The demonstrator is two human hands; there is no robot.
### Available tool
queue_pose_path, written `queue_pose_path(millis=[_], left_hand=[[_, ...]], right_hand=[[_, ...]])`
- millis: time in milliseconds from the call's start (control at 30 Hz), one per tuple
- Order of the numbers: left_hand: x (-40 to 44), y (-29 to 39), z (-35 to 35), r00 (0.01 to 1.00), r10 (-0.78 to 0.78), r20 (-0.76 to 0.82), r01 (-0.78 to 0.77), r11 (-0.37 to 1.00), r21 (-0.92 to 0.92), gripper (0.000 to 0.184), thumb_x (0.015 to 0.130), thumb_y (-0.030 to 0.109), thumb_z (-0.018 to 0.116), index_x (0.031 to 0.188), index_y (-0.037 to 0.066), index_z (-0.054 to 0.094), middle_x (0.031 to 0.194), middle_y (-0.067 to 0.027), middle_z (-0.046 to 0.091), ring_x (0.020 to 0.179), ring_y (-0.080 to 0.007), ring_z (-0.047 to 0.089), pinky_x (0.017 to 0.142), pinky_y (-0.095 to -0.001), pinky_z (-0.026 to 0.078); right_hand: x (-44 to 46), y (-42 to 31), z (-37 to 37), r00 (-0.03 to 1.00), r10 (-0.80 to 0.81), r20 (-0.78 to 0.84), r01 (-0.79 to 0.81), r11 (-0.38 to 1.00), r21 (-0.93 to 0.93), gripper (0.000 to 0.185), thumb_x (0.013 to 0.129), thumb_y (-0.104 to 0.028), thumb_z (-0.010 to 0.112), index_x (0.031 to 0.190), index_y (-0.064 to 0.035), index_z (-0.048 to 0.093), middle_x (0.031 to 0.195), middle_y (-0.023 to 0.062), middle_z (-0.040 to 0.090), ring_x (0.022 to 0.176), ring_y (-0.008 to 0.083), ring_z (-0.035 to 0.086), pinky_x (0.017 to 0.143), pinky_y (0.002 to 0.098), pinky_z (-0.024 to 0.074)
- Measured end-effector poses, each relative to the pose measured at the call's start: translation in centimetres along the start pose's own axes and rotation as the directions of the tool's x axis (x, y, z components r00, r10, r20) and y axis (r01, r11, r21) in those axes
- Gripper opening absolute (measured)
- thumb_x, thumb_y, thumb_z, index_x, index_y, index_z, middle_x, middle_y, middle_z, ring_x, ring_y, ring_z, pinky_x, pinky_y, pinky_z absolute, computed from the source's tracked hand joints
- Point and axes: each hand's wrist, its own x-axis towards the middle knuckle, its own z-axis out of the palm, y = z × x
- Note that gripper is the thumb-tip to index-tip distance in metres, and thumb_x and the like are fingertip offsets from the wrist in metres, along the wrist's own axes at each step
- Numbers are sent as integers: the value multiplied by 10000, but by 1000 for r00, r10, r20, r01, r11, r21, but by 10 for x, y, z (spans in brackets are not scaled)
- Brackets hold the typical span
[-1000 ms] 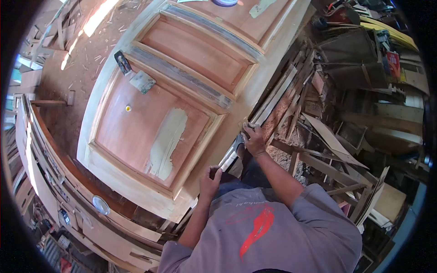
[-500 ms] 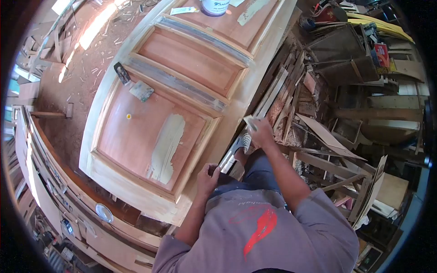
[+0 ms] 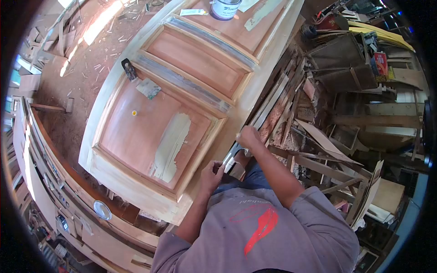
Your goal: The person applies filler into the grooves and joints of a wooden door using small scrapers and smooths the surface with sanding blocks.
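A large arched wooden door (image 3: 191, 200) with framed panels lies flat in front of me. Pale putty (image 3: 173, 145) is smeared over its nearest panel. My right hand (image 3: 249, 138) is closed at the door's right edge, on a small pale flat piece mostly hidden by the fingers. Lower down, by the near edge, my left hand (image 3: 212, 176) has its fingers curled together; whatever they hold cannot be made out. On the door lie a dark hand tool (image 3: 129, 70), a putty-smeared flat plate (image 3: 148, 88) and a small yellow-centred round object (image 3: 134, 113).
A labelled tub (image 3: 225, 9) stands on the far panel beside a white tube-like packet (image 3: 193, 12). Scrap wood strips (image 3: 273, 100) and offcuts crowd the right side, with wooden boxes (image 3: 337, 59) beyond. Curved wooden boards (image 3: 68, 182) stand at the left.
My right hand has drawn down and slightly left along the door edge, and its pale piece shows less. My left hand has shifted slightly up and right. The view has shifted a little.
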Motion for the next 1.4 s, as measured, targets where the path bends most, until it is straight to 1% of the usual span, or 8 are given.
queue_pose_path(millis=[100, 200, 300, 433, 633, 833, 1133, 1400], left_hand=[[4, 3, -3, 1000, 10, 21, -10, 1000, 14, 272, 977, 255, 737, 1113, 20, 733, 981, -148, 775, 909, -215, 755, 851, -359, 582], [5, 4, -10, 1000, -8, 24, 9, 999, -35, 278, 983, 256, 733, 1116, 12, 731, 1012, -126, 776, 940, -188, 740, 871, -354, 575], [14, -5, -10, 999, -9, 37, 15, 987, -161, 297, 990, 237, 737, 1175, 6, 715, 1087, -110, 770, 999, -171, 721, 917, -340, 565], [30, 8, 6, 999, 34, -10, -34, 865, -501, 345, 983, 213, 764, 1242, -3, 692, 1122, -112, 768, 1013, -185, 734, 925, -347, 588], [34, 20, 21, 999, 20, -28, -34, 619, -785, 389, 997, 133, 751, 1343, -20, 661, 1102, -69, 762, 942, -155, 723, 850, -308, 599], [24, 20, 15, 915, 7, -404, -180, 902, -392, 210, 953, 96, 762, 1137, -2, 744, 897, -98, 758, 780, -130, 704, 686, -316, 560], [17, 32, 4, 761, 444, -473, -439, 889, 128, 134, 903, 71, 761, 1013, 7, 720, 890, -165, 704, 766, -322, 727, 677, -401, 573], [16, 35, 1, 795, 436, -421, -422, 897, 131, 133, 924, 92, 751, 1030, 15, 727, 856, -170, 696, 762, -328, 713, 665, -425, 557]], right_hand=[[-10, 2, -2, 982, -73, 175, -14, 892, 452, 401, 917, -345, 719, 1126, -11, 790, 1115, 217, 756, 1068, 377, 734, 907, 489, 590], [-11, 24, 1, 914, -248, 322, -210, 389, 897, 396, 1065, -260, 590, 1305, 33, 706, 1110, 95, 759, 1036, 234, 745, 864, 436, 601], [-35, -6, -32, 896, -325, 302, -280, 114, 953, 417, 1087, -211, 560, 1408, 52, 610, 1174, 100, 738, 988, 200, 730, 851, 363, 590], [-37, -22, -9, 901, -384, 203, -221, -2, 975, 425, 1102, -192, 538, 1465, 28, 564, 1209, 94, 723, 1057, 171, 712, 891, 298, 580], [-59, -54, 10, 955, -295, 33, 31, 212, 977, 445, 1072, -156, 604, 1485, 1, 553, 1296, 105, 696, 1151, 177, 681, 1007, 317, 539], [-81, -71, 5, 812, -410, -414, 573, 695, 434, 614, 980, -150, 763, 1519, 12, 518, 1468, 167, 610, 1367, 236, 571, 1111, 377, 480], [-94, -93, 13, 902, -326, -282, 425, 559, 712, 699, 938, -157, 795, 1534, 54, 496, 1590, 231, 491, 1498, 315, 453, 1219, 394, 386], [-92, -91, 22, 967, -245, -77, 130, 211, 969, 619, 924, 20, 737, 1514, 19, 547, 1576, 160, 513, 1466, 239, 480, 1199, 354, 409]])
